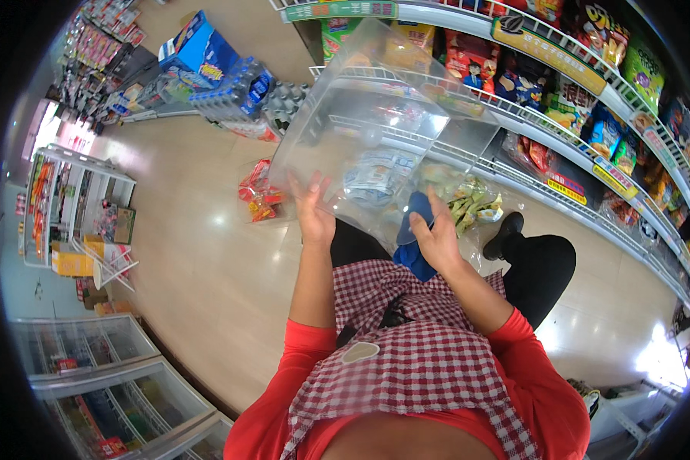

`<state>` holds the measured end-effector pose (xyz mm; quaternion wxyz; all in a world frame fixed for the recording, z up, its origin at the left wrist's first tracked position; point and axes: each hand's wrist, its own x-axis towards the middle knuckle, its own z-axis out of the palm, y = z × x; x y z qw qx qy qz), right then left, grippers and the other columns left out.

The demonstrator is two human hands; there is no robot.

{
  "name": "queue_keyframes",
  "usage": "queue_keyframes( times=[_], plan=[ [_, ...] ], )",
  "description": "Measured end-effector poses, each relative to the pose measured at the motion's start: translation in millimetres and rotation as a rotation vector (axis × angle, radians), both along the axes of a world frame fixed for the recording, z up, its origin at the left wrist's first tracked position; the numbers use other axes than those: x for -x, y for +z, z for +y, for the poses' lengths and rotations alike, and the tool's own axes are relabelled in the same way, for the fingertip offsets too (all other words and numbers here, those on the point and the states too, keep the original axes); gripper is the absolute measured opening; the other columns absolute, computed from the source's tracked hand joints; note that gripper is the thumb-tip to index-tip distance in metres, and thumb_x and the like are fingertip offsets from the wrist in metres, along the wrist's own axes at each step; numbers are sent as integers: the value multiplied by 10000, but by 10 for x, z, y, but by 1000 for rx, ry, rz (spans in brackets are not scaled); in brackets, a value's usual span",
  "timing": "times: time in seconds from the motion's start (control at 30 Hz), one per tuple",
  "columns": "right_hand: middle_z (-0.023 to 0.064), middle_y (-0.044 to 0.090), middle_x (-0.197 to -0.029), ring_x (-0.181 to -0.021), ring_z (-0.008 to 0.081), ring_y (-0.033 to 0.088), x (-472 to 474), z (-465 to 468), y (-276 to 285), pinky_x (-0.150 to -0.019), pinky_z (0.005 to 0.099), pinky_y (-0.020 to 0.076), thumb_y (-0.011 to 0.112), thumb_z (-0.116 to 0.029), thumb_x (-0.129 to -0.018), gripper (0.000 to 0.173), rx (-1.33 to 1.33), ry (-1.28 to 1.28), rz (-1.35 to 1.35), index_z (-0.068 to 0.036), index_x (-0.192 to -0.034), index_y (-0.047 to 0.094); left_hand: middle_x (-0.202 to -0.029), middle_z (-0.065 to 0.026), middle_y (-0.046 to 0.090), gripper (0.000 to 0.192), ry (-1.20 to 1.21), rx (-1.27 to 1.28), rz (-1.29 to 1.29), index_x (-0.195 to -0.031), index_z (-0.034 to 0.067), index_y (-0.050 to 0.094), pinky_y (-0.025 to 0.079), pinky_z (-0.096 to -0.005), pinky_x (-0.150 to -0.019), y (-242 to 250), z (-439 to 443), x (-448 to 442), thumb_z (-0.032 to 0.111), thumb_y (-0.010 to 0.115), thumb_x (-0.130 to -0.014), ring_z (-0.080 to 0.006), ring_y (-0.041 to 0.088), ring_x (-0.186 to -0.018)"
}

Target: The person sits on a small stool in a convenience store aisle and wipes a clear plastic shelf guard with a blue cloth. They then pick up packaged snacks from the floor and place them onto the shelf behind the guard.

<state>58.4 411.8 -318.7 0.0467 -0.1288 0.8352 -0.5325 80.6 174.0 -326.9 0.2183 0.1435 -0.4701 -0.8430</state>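
A large clear plastic bin (333, 115) is held tilted in front of the snack shelves. My left hand (315, 210) grips its near left side, palm up, fingers against the plastic. At the bin's near right edge, my right hand (437, 230) presses a blue cloth (414, 224) to the plastic; part of the cloth hangs below, over the checked apron. Through the clear walls show blue-and-white packets (379, 172). Green-and-yellow snack packets (474, 207) lie low beside my right hand. Left of the bin, red snack packets (261, 192) sit in a clear container on the floor.
Curved wire-fronted shelves (552, 138) with snack bags run along the top and right. Bottle packs (236, 92) and a blue carton (198, 52) stand at upper left. Glass-topped freezers (121, 402) are at lower left, with a folding chair (106, 267) and white shelving (80, 195) beyond.
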Motion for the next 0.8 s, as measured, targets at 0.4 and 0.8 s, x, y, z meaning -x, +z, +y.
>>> queue_keyframes(
  times=[0.4, 0.8],
  plan=[
    [76, 639, -1112, -1018, 155, 581, 582, 453, 1443, -943, 302, 433, 676, -153, -774, 405, 285, 569, -306, -28, -1157, 634, -1239, -67, 389, 893, 269, -95, -220, -1496, 263, 127, 379, -421, -855, 94, 190, -422, 228, 632, -760, -210, 418, -1061],
    [216, 446, -1292, -1182, 431, 438, 1148, -994, 190, -945, 540, 395, 667, -309, -774, 672, -372, -55, 175, 7, -1317, 427, -1282, -116, 395, 951, 82, 86, -203, -1520, 156, 43, 398, -318, -897, 201, 510, -655, 119, 625, -769, -205, 460, -1043]
  ],
)
